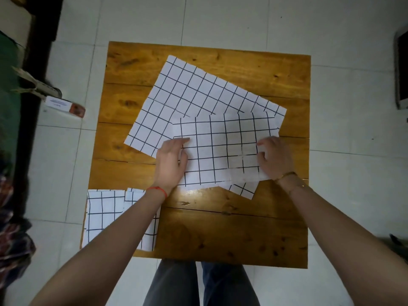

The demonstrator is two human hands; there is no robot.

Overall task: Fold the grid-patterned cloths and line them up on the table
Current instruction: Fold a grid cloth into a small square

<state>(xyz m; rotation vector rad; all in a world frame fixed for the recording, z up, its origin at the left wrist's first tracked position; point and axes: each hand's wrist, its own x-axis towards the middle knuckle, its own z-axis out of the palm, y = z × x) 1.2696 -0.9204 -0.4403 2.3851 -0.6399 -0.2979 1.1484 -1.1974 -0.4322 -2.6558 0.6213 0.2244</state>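
On the wooden table [231,235] lie white cloths with a black grid. A partly folded cloth [220,149] sits in the middle. My left hand [171,161] grips its left edge and my right hand [274,157] pinches its right edge. Beneath it, reaching to the far left, spreads an unfolded grid cloth [187,93], lying askew. At the table's near left corner rest folded grid cloths [103,213], partly hidden by my left forearm. A small corner of cloth [244,189] pokes out under the held one.
The table stands on a white tiled floor. A small white and orange box [65,106] lies on the floor to the left, beside a dark rug edge. A white object [401,69] sits at the far right. My legs are below the near table edge.
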